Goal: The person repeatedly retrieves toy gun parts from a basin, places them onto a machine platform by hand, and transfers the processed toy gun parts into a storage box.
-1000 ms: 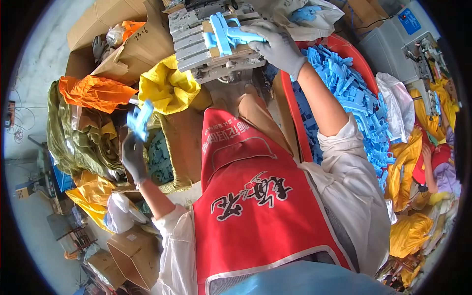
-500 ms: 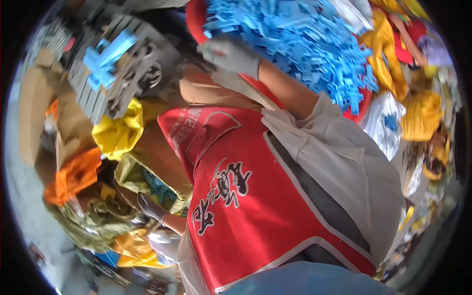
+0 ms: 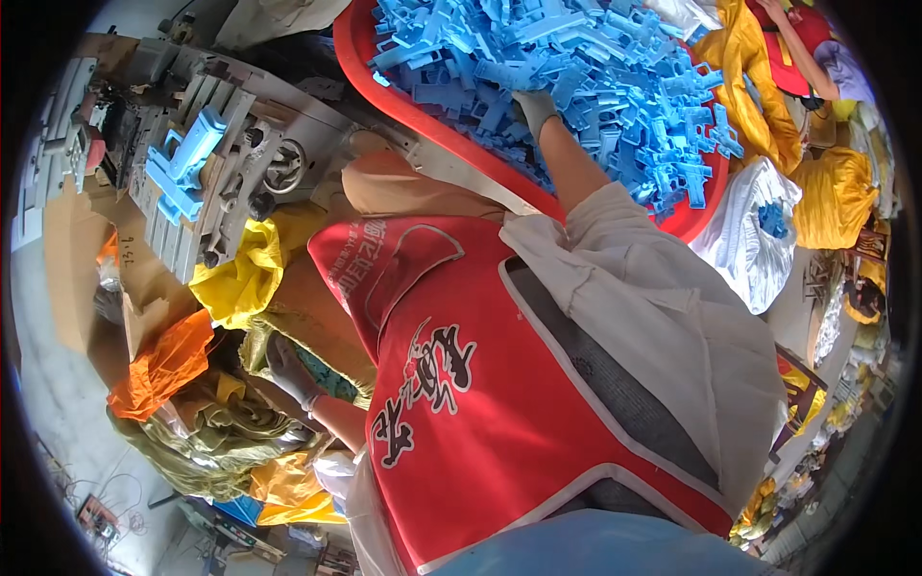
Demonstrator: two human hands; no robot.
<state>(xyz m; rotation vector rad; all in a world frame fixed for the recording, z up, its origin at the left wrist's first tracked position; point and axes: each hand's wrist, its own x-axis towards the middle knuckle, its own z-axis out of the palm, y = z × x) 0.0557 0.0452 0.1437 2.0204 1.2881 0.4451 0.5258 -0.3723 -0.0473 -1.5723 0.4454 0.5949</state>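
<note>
Light-blue plastic pistol-shaped pieces (image 3: 615, 106) are heaped in a large red plastic tub (image 3: 401, 108) at the upper middle of the view. Into this heap the right hand (image 3: 535, 110), covered by a grey glove, is reached; its fingertips are hidden among the pieces, so whether one is grasped cannot be made out. The left hand (image 3: 290, 372), also grey-gloved, is held over the mouth of an olive-green woven sack (image 3: 255, 353), its fingers extended and unclenched, with no piece seen in it. Blue-green pieces (image 3: 328, 375) are partly seen inside that sack. One light-blue pistol-shaped piece (image 3: 195, 146) is laid on a grey slotted metal machine table (image 3: 165, 233), beside which a round metal handwheel (image 3: 285, 165) is mounted. Near the table, a bright yellow sack (image 3: 240, 280) and an orange sack (image 3: 165, 367) are bunched.
</note>
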